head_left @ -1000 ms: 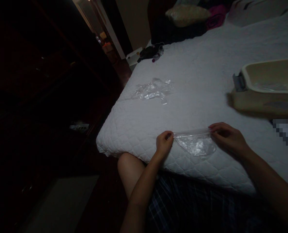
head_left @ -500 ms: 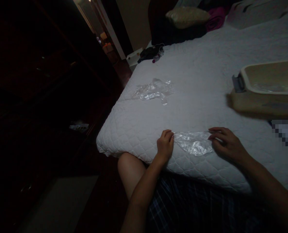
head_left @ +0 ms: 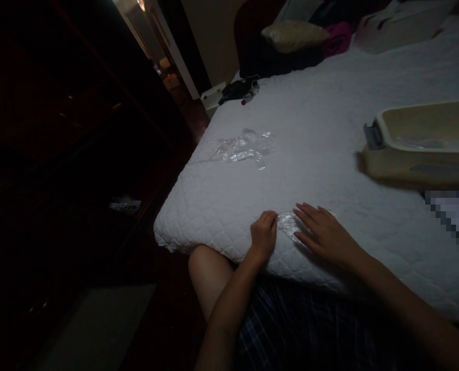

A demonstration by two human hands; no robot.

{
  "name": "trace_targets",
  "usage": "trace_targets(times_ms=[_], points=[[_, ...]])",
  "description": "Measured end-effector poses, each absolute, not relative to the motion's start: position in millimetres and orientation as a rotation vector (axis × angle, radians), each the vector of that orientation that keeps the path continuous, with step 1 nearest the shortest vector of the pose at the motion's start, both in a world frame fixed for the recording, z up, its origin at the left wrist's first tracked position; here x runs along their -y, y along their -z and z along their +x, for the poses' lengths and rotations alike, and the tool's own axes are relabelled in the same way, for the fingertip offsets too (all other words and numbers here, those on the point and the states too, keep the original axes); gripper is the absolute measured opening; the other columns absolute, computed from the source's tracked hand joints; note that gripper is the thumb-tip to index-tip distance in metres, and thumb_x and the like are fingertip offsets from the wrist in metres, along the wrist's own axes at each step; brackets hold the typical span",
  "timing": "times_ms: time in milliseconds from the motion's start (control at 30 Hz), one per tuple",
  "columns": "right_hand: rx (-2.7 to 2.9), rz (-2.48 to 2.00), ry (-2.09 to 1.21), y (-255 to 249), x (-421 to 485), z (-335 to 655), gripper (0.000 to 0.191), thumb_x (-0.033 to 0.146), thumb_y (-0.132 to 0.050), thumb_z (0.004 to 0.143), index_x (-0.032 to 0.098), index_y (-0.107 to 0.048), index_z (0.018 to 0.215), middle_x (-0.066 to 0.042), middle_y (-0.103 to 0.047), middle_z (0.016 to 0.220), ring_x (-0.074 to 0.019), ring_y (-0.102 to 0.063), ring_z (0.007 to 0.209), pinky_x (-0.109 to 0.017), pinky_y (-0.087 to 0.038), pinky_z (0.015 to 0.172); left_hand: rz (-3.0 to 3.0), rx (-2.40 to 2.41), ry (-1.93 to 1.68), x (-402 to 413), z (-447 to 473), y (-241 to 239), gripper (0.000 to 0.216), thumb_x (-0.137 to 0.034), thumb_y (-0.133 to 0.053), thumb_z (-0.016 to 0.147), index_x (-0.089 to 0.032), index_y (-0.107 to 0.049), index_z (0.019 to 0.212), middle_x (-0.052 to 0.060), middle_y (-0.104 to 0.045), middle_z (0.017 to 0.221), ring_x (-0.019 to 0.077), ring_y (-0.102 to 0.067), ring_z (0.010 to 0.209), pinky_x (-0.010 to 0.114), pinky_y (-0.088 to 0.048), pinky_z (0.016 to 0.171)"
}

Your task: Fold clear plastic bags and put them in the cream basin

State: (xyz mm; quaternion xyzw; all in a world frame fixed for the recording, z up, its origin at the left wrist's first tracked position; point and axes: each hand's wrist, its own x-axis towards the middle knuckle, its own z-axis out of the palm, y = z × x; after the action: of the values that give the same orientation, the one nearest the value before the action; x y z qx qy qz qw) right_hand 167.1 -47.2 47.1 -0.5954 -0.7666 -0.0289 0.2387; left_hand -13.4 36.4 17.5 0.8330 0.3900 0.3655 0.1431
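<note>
A small clear plastic bag (head_left: 286, 222) lies flat on the white quilted mattress (head_left: 329, 129) near its front edge. My left hand (head_left: 263, 236) is curled and pinches the bag's left end. Lying flat on top of the bag, fingers stretched out, my right hand (head_left: 324, 234) hides most of it. A second heap of crumpled clear plastic (head_left: 243, 147) rests farther back on the mattress, apart from both hands.
A beige plastic bin (head_left: 422, 147) with a grey latch sits on the mattress at the right. Pillows and dark clothes (head_left: 291, 44) are piled at the far end. A dark floor and furniture fill the left; my bare knee (head_left: 204, 263) is below the mattress corner.
The bag was held stretched between both hands, then laid down on the mattress. My right hand let go of its right end and slid left, flat over the bag.
</note>
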Motion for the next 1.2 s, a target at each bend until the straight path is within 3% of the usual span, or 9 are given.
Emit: trace_targets(times_ms=[233, 400, 533, 667, 767, 867, 1000, 1200], points=[[2.205, -1.726, 0.074, -9.4, 53.6, 134.2, 0.069, 0.057, -0.038, 0.090, 0.019, -0.033, 0.148, -0.014, -0.037, 0.150, -0.0289, -0.029, 0.140, -0.052, -0.019, 0.114, 2.371, -1.126, -1.045, -43.2, -13.9, -17.0, 0.016, -0.012, -0.054, 0.088, -0.017, -0.065, 0.097, 0.005, -0.070, 0.099, 0.0162, -0.066, 0.092, 0.031, -0.056, 0.084], [2.183, -1.739, 0.104, -6.6, 53.9, 137.2, 0.067, 0.058, -0.038, 0.090, 0.019, -0.038, 0.145, -0.014, -0.037, 0.149, -0.0290, -0.031, 0.139, -0.051, -0.023, 0.113, 2.476, -1.040, -0.925, -50.9, -29.9, -35.8, 0.025, -0.013, -0.052, 0.087, -0.018, -0.061, 0.109, 0.009, -0.065, 0.117, 0.0163, -0.064, 0.103, 0.032, -0.055, 0.089], [2.163, -1.680, 0.105, -8.6, 53.2, 137.1, 0.067, 0.057, -0.041, 0.090, 0.023, -0.034, 0.147, -0.012, -0.041, 0.148, -0.0278, -0.034, 0.138, -0.052, -0.025, 0.113, 2.897, -0.709, -0.647, -43.8, -42.7, -43.4, 0.042, -0.016, -0.050, 0.086, -0.013, -0.050, 0.128, 0.015, -0.049, 0.141, 0.0251, -0.043, 0.133, 0.045, -0.042, 0.108], [2.147, -1.655, 0.063, -7.2, 53.8, 139.2, 0.069, 0.058, -0.041, 0.090, 0.024, -0.030, 0.148, -0.012, -0.040, 0.148, -0.0280, -0.034, 0.138, -0.054, -0.027, 0.111, 3.025, -0.632, -0.374, -38.3, -48.1, -31.6, 0.046, -0.015, -0.045, 0.088, -0.009, -0.044, 0.134, 0.017, -0.045, 0.144, 0.0247, -0.039, 0.137, 0.044, -0.036, 0.112], [2.107, -1.644, -0.025, -1.9, 53.0, 145.6, 0.065, 0.052, -0.039, 0.092, 0.023, -0.029, 0.149, -0.012, -0.040, 0.148, -0.0270, -0.035, 0.138, -0.054, -0.028, 0.111, 3.014, -0.644, -0.364, -38.8, -50.9, -24.3, 0.045, -0.014, -0.043, 0.090, -0.010, -0.044, 0.135, 0.015, -0.046, 0.143, 0.0240, -0.039, 0.137, 0.044, -0.036, 0.112], [2.001, -1.606, -0.156, 3.9, 49.8, 155.1, 0.056, 0.045, -0.033, 0.095, 0.023, -0.034, 0.146, -0.012, -0.047, 0.144, -0.0257, -0.042, 0.133, -0.055, -0.031, 0.109, 3.001, -0.638, -0.405, -39.2, -52.6, -23.2, 0.047, -0.013, -0.043, 0.090, -0.014, -0.042, 0.137, 0.013, -0.047, 0.143, 0.0236, -0.038, 0.137, 0.044, -0.037, 0.111], [1.716, -1.558, -0.281, -1.5, 47.3, 163.9, 0.047, 0.043, -0.033, 0.095, 0.023, -0.050, 0.134, -0.011, -0.061, 0.129, -0.0246, -0.057, 0.118, -0.050, -0.046, 0.099, 3.074, -0.618, -0.427, -37.8, -51.5, -21.8, 0.043, -0.012, -0.044, 0.090, -0.016, -0.047, 0.133, 0.013, -0.047, 0.143, 0.0263, -0.039, 0.136, 0.046, -0.038, 0.109], [1.493, -1.628, 0.097, -42.9, 53.8, 151.3, 0.038, 0.035, -0.044, 0.091, 0.021, -0.058, 0.123, -0.013, -0.059, 0.128, -0.0255, -0.055, 0.119, -0.049, -0.045, 0.101, 3.140, -0.593, -0.478, -36.6, -48.0, -18.8, 0.036, -0.014, -0.041, 0.094, -0.014, -0.052, 0.128, 0.014, -0.040, 0.148, 0.0262, -0.033, 0.140, 0.047, -0.039, 0.109]])
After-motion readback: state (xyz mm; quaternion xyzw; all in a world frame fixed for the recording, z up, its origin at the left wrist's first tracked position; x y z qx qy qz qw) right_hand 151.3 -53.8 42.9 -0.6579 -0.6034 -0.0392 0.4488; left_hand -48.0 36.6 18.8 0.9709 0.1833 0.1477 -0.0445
